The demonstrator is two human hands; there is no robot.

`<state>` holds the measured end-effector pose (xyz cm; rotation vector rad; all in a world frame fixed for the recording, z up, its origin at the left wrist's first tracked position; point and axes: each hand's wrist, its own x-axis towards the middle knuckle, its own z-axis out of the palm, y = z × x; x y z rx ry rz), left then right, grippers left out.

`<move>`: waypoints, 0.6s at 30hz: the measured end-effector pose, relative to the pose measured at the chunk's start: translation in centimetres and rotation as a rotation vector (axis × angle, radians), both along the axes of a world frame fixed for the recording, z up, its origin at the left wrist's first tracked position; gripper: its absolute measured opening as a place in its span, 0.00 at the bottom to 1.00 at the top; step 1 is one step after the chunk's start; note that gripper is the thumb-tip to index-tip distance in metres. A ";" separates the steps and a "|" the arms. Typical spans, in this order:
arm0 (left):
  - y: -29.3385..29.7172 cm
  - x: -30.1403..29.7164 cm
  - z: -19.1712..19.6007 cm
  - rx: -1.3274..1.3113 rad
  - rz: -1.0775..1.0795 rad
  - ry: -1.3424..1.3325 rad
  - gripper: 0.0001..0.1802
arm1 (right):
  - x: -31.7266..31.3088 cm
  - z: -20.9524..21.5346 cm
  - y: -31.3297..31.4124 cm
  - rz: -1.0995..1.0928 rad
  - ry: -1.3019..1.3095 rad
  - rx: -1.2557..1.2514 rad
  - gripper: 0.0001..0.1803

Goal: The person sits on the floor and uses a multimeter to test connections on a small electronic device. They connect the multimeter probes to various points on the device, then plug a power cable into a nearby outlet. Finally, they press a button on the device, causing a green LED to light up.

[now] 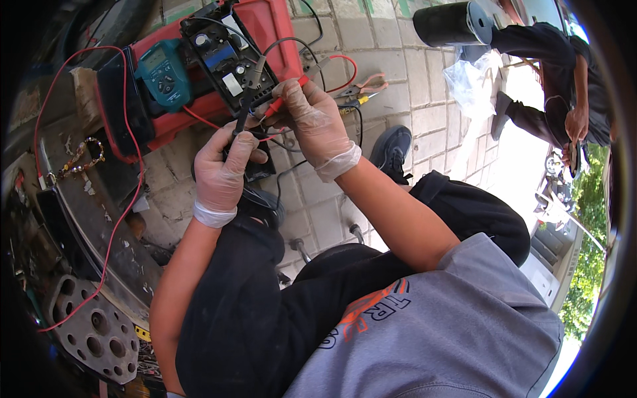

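Both gloved hands work close together above the paved floor, over the person's knee. Left hand [224, 174] is curled around a small black module [255, 166], fingers closed on its body, and also steadies a black probe [242, 119] standing up from it. Right hand [315, 123] pinches a red probe [279, 105] between thumb and forefinger, tip angled down toward the module. Red lead [123, 219] and black lead trail off to a teal multimeter [162, 76] lying on a red case [272, 26] at the far side of the floor, beside an opened black unit [229, 56]. Judgement: module is light and rigid, best gripped by its edges; probes are slim, stiff, slightly slick under gloves, best held on the barrel behind the tip; leads are limp and snag easily.
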<state>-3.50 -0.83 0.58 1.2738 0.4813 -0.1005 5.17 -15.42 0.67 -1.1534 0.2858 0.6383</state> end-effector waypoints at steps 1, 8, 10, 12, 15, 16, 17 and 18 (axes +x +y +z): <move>0.1 -0.1 0.0 -0.028 0.003 0.018 0.13 | -0.2 0.2 0.2 -0.021 0.001 -0.012 0.17; 0.4 -0.1 0.1 -0.045 0.009 0.017 0.16 | -0.9 0.7 1.9 -0.160 -0.003 -0.050 0.14; 0.3 0.0 0.2 -0.034 0.008 0.025 0.16 | -1.0 0.7 2.1 -0.185 -0.003 -0.034 0.14; 0.3 0.1 0.3 -0.028 0.013 0.034 0.16 | -1.0 0.8 2.1 -0.206 -0.002 -0.019 0.13; 0.3 0.2 0.5 -0.005 0.013 0.063 0.16 | -1.1 0.9 2.1 -0.222 -0.002 -0.038 0.12; 0.3 0.2 0.5 -0.038 0.016 0.071 0.15 | -1.1 1.0 2.0 -0.222 0.013 -0.032 0.12; 0.4 0.1 0.6 -0.064 0.016 0.083 0.13 | -1.1 1.0 2.0 -0.221 0.014 -0.034 0.11; 0.5 0.1 0.6 -0.089 0.017 0.095 0.12 | -1.1 1.0 2.0 -0.220 0.016 -0.048 0.11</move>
